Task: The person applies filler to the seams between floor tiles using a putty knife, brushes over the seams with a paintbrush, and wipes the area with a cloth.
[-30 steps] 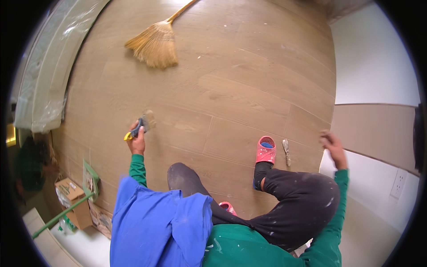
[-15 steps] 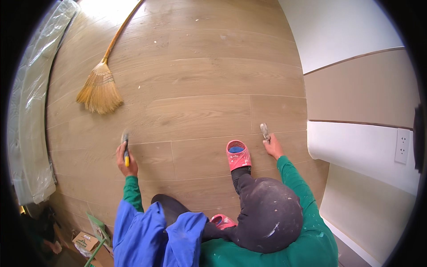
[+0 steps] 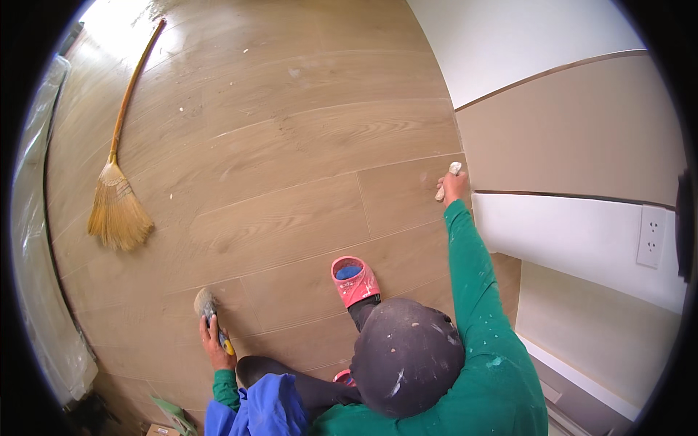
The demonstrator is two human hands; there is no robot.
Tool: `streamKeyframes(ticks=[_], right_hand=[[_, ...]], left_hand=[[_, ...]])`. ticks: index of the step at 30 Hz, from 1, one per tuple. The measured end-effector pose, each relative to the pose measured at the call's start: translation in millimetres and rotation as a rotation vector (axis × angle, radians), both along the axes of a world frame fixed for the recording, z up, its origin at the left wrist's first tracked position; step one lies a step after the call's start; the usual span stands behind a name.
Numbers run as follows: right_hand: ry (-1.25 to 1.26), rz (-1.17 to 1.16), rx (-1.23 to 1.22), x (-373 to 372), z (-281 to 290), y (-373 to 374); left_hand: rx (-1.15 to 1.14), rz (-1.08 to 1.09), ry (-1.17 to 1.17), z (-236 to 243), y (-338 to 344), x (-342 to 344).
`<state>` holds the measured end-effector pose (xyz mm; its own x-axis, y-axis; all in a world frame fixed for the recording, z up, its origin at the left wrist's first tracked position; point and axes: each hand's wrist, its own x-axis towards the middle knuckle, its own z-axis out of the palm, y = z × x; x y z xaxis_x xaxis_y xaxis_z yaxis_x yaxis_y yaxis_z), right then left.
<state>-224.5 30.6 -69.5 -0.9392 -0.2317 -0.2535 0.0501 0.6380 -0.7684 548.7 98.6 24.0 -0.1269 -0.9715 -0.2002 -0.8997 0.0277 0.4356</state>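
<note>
My left hand is shut on a small paintbrush with a yellow and dark handle; its bristles rest on the wood-look floor. My right hand, at the end of a green sleeve, reaches forward and grips a small pale-handled scraper at the foot of the beige wall panel. I am crouched: a dark, paint-spattered knee and a foot in a pink slipper lie between my arms.
A straw broom lies on the floor at the left, its long handle pointing away. Clear plastic sheeting runs along the left edge. A blue cloth hangs by my left arm. On the white wall at the right sits a wall socket.
My right hand picked up the scraper beside the slipper and carried it forward to the foot of the wall. My left hand keeps the brush on the floor. The view has shifted.
</note>
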Motion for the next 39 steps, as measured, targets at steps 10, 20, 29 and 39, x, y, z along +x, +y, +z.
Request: streamKeyframes(ticks=[10, 20, 29, 39], right_hand=[[0.414, -0.073, 0.373, -74.1, -41.7, -31.3], [0.18, -0.054, 0.473, -111.3, -33.5, -35.4], [-0.121, -0.085, 0.125, -106.4, -40.3, -32.0], [-0.135, -0.101, 0.054, -1.5, -52.2, -57.8]], left_hand=[[-0.118, -0.116, -0.003, -39.7, 21.5, -1.9], [-0.093, -0.052, 0.04, -72.6, 34.6, 3.0], [-0.082, -0.044, 0.047, -82.0, 32.1, 11.3], [-0.109, -0.057, 0.091, -89.9, 17.1, 16.0]])
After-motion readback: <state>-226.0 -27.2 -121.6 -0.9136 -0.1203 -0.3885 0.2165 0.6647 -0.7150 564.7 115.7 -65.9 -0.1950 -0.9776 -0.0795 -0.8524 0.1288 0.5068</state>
